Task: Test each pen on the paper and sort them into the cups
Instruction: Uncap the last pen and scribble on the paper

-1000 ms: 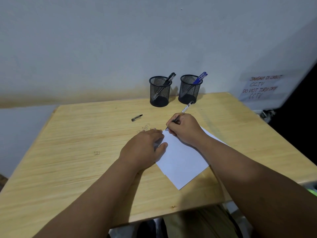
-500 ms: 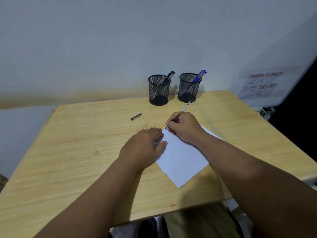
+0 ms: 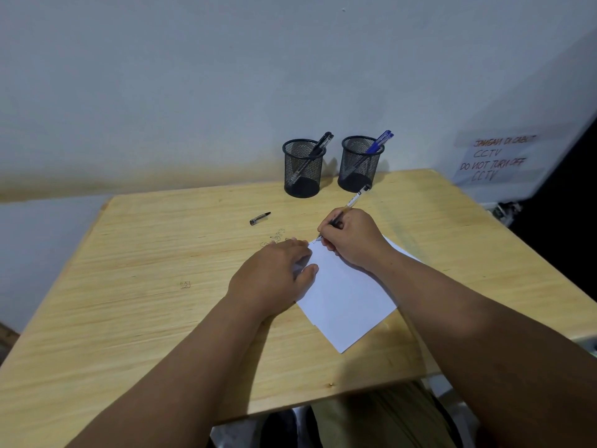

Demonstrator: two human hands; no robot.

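Note:
My right hand (image 3: 352,239) grips a clear pen (image 3: 354,199) with a black end, its tip touching the far corner of the white paper (image 3: 347,302). My left hand (image 3: 274,276) lies flat on the paper's left edge, fingers spread a little, holding nothing. A black pen cap (image 3: 260,218) lies on the table beyond my left hand. Two black mesh cups stand at the back: the left cup (image 3: 303,168) holds a black pen (image 3: 318,148), the right cup (image 3: 358,164) holds blue pens (image 3: 378,142).
The wooden table (image 3: 145,286) has pencil scribbles near my left hand. A white wall rises behind the cups. A handwritten CCTV notice (image 3: 494,160) hangs at the right. The table's right edge drops off into a dark area.
My right hand has shifted only slightly while the pen tip stays on the paper's corner. My left hand has not moved off the paper.

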